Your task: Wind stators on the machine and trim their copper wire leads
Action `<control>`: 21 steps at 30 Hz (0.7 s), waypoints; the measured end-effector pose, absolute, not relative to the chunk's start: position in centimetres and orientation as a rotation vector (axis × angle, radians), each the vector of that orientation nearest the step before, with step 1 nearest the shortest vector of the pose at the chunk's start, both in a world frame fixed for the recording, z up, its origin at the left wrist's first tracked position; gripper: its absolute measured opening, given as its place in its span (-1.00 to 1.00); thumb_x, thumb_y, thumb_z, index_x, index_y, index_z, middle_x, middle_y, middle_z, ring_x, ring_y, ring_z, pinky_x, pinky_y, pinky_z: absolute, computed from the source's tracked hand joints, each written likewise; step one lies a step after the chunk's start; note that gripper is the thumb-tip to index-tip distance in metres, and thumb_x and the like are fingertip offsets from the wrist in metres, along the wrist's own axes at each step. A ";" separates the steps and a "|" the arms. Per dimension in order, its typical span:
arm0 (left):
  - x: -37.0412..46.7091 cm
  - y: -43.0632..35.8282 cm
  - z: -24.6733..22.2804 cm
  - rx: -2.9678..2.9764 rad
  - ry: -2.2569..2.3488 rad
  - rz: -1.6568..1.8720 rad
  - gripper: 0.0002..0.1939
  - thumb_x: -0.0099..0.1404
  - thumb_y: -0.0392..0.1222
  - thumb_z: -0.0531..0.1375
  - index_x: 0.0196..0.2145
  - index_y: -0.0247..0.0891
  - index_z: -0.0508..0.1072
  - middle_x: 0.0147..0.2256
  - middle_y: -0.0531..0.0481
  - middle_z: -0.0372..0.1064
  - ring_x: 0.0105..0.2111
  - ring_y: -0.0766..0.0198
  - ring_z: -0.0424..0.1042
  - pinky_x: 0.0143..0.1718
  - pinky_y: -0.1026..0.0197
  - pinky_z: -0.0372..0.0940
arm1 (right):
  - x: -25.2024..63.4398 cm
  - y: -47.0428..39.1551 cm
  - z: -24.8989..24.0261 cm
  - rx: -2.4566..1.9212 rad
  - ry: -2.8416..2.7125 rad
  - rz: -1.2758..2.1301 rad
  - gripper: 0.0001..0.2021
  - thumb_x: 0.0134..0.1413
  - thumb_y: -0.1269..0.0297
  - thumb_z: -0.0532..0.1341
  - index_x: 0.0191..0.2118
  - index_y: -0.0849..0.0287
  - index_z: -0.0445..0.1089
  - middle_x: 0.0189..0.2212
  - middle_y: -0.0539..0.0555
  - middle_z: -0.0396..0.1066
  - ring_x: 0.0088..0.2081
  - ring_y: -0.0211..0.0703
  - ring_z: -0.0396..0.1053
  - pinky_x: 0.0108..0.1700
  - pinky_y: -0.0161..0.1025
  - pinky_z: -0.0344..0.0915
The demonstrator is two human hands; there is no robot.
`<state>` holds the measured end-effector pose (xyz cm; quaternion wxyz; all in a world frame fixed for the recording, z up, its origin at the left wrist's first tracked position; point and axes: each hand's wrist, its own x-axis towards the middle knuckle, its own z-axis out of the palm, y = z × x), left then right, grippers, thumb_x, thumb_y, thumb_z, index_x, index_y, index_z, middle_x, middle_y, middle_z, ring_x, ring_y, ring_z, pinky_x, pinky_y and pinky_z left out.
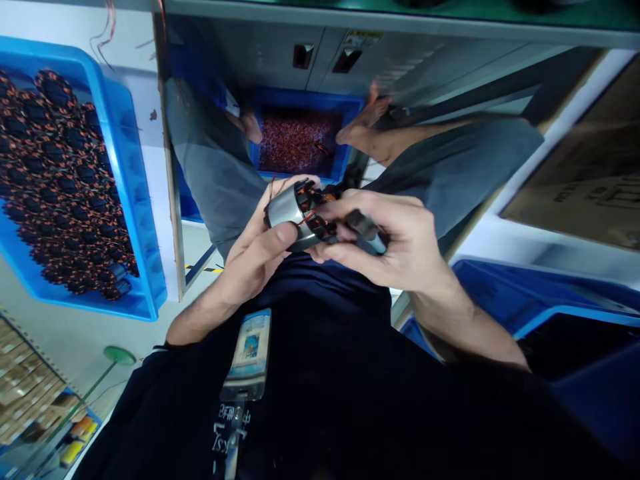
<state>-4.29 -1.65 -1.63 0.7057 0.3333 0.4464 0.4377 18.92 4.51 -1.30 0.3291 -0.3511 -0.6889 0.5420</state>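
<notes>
My left hand [255,257] is wrapped round a motor stator [287,210], a silver metal cylinder with black end pieces and copper windings. The thumb lies on the metal wall, and the wound end faces right. A loose reddish wire [309,217] crosses that end. In my right hand [400,233], closed, sits a small dark hand tool [363,225] with a greyish end; its kind is partly hidden by the fingers. The right fingertips are at the stator's wound end, where it is blurred and I cannot tell exactly what they pinch.
On the left, a blue tray [113,153] holds many stators in rows. Between the feet stands a blue bin [305,100] with reddish wire scraps. A cardboard box [585,160] and a blue crate [575,313] are on the right. A bench edge [400,20] runs across the top.
</notes>
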 end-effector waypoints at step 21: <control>-2.6 -2.3 -0.9 0.912 1.111 0.993 -0.35 0.65 0.30 0.36 0.51 0.25 0.24 0.01 -0.05 0.52 -0.17 0.00 0.71 -0.20 -0.08 0.73 | 21.0 1.7 0.6 -1.134 -1.975 1.172 -0.44 0.49 0.34 0.43 0.48 -0.24 0.64 0.01 0.01 0.79 -0.14 -0.02 0.76 -0.04 -0.07 0.79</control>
